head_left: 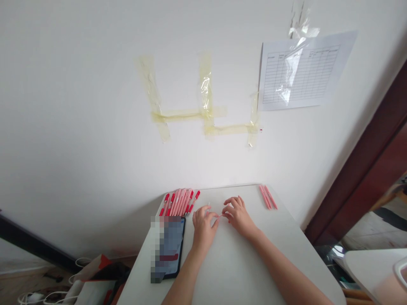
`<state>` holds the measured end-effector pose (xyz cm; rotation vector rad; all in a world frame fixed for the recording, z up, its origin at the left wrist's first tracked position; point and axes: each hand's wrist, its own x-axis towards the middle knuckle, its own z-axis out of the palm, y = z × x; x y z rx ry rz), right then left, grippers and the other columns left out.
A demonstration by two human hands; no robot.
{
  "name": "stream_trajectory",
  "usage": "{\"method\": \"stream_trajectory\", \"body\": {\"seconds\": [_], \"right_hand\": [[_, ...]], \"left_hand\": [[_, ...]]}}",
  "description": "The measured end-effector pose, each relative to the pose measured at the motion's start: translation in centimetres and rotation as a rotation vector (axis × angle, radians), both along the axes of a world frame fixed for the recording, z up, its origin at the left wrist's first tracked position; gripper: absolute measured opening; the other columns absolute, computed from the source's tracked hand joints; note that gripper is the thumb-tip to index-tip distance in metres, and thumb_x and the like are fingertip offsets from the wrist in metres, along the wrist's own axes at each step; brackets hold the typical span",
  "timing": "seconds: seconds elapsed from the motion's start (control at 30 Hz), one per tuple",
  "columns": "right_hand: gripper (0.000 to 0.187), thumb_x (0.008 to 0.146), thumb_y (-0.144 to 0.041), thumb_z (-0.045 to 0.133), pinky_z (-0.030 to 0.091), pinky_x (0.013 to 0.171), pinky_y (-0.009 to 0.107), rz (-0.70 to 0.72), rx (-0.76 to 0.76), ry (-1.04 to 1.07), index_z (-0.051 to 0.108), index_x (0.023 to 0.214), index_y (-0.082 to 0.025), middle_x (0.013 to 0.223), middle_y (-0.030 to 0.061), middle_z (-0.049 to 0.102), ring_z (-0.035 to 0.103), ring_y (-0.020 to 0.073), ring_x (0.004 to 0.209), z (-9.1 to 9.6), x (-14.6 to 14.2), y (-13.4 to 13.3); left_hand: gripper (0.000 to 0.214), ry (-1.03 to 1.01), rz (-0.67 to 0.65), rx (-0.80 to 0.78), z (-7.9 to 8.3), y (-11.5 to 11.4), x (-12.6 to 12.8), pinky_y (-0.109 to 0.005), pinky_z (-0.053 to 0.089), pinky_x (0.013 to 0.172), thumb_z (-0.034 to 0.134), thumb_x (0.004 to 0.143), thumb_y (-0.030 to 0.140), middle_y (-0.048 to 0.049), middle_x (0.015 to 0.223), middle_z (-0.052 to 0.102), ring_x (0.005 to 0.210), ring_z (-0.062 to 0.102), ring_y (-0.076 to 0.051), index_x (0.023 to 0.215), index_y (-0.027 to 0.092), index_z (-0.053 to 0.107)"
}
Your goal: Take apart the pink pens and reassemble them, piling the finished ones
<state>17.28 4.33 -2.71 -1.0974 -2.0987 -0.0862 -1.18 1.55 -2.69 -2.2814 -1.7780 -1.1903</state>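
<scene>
My left hand (203, 223) and my right hand (238, 216) are close together over the middle of the white table (241, 262). A thin pink pen part (220, 216) spans the small gap between them, pinched by the fingertips of both hands. Its ends are hidden by the fingers. Just left of my left hand lies a row of pink and red pens (179, 202), several side by side. A few pink pen barrels (268, 197) lie at the table's far right corner, apart from my right hand.
A phone (173, 250), partly blurred out, lies along the table's left side. Behind the table rises a white wall with yellowed tape (181, 115) and a printed sheet (299, 76). Bags (95, 275) stand on the floor at left; another white surface (375, 267) is at right.
</scene>
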Motion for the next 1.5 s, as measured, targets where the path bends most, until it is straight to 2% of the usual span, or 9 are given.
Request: {"method": "stream_trajectory", "body": {"seconds": [0.4, 0.63, 0.97, 1.5], "right_hand": [[0.017, 0.088, -0.010, 0.067, 0.035, 0.112, 0.061, 0.021, -0.016, 0.011, 0.068, 0.094, -0.026, 0.113, 0.0059, 0.064, 0.056, 0.0238, 0.111, 0.40, 0.07, -0.31], [0.013, 0.091, -0.014, 0.067, 0.037, 0.110, 0.060, 0.028, -0.020, 0.040, 0.068, 0.093, -0.026, 0.112, 0.0065, 0.064, 0.055, 0.0243, 0.110, 0.62, 0.05, -0.36], [0.013, 0.090, -0.013, 0.066, 0.038, 0.110, 0.058, 0.027, -0.006, 0.041, 0.068, 0.093, -0.026, 0.111, 0.0060, 0.065, 0.056, 0.0237, 0.109, 0.66, 0.04, -0.43], [0.010, 0.091, -0.016, 0.068, 0.043, 0.105, 0.054, 0.022, -0.097, 0.110, 0.068, 0.091, -0.026, 0.112, 0.0057, 0.064, 0.054, 0.0239, 0.111, 0.46, -0.03, -0.37]], "left_hand": [[0.012, -0.018, -0.025, 0.008, 0.03, 0.07, -0.17, -0.060, 0.044, 0.107, 0.063, 0.086, 0.028, -0.0092, 0.116, 0.064, 0.114, 0.060, -0.027, 0.084, 0.026, 0.075], [0.014, -0.023, -0.027, 0.007, 0.02, 0.00, -0.13, -0.061, 0.042, 0.109, 0.061, 0.089, 0.029, -0.0090, 0.117, 0.064, 0.114, 0.059, -0.027, 0.086, 0.026, 0.075], [0.015, -0.025, -0.037, -0.002, 0.08, 0.03, -0.14, -0.061, 0.039, 0.111, 0.060, 0.089, 0.031, -0.0086, 0.117, 0.063, 0.115, 0.058, -0.026, 0.086, 0.026, 0.075], [0.011, -0.039, -0.058, 0.013, -0.17, 0.24, -0.27, -0.059, 0.042, 0.109, 0.066, 0.086, 0.028, -0.0068, 0.119, 0.063, 0.116, 0.058, -0.027, 0.087, 0.030, 0.076]]}}
